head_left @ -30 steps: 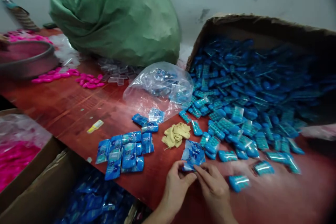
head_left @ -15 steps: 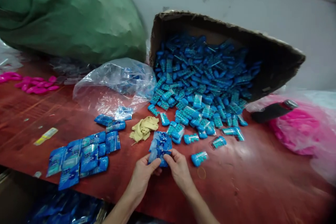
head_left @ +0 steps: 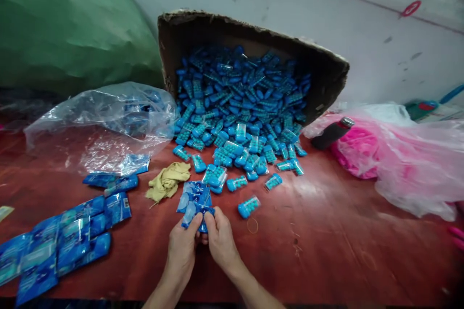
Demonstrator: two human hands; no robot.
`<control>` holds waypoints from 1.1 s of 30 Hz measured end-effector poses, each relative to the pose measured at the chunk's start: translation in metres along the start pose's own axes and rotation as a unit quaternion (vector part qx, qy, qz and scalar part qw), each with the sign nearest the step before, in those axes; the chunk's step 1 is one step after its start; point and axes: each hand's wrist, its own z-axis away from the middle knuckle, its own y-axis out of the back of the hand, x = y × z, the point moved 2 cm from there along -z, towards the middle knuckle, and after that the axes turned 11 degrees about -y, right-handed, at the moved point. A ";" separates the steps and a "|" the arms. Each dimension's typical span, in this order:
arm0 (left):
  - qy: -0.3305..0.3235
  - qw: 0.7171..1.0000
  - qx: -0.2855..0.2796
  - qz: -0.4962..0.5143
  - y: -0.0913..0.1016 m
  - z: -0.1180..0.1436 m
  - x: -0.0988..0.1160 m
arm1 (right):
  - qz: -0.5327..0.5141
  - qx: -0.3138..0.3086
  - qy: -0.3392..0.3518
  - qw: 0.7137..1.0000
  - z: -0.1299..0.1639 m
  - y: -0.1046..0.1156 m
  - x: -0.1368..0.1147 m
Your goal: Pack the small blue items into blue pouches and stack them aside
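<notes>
Just above the red table, my left hand [head_left: 182, 247] and my right hand [head_left: 222, 242] pinch a small blue printed packet [head_left: 190, 214] between thumbs and fingers. The thumbs lie close together on its near edge; the fingertips underneath are mostly hidden. Right behind it on the table lie more flat blue packets [head_left: 196, 191]. A crumpled yellow cloth [head_left: 168, 181] is beyond my left hand. To the right of my right hand lies a clear container with a blue end and turquoise pieces inside [head_left: 248, 206], with a rubber band [head_left: 253, 225] near it.
A tipped cardboard box [head_left: 253, 26] spills many similar blue containers [head_left: 239, 91] onto the red table [head_left: 319, 246]. Filled blue packets [head_left: 74, 236] lie left, below a clear plastic bag [head_left: 105, 125]. A dark bottle [head_left: 331, 133] leans by a pink bag [head_left: 358, 147]. A green sack [head_left: 72, 34] stands back left.
My view has swung to the right, so the things on the table appear farther left. Both hands still grip the packet and have drawn closer together.
</notes>
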 end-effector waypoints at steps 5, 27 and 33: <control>0.038 0.998 -0.047 0.012 -0.003 0.012 0.003 | -0.020 -0.069 -0.023 0.997 0.003 0.004 -0.006; 0.160 0.986 -0.002 0.041 0.026 0.015 0.016 | 0.539 0.135 0.116 0.823 -0.004 0.059 -0.013; 0.142 0.989 0.015 0.036 0.024 0.015 0.014 | 0.183 0.028 0.076 0.980 0.003 0.052 -0.012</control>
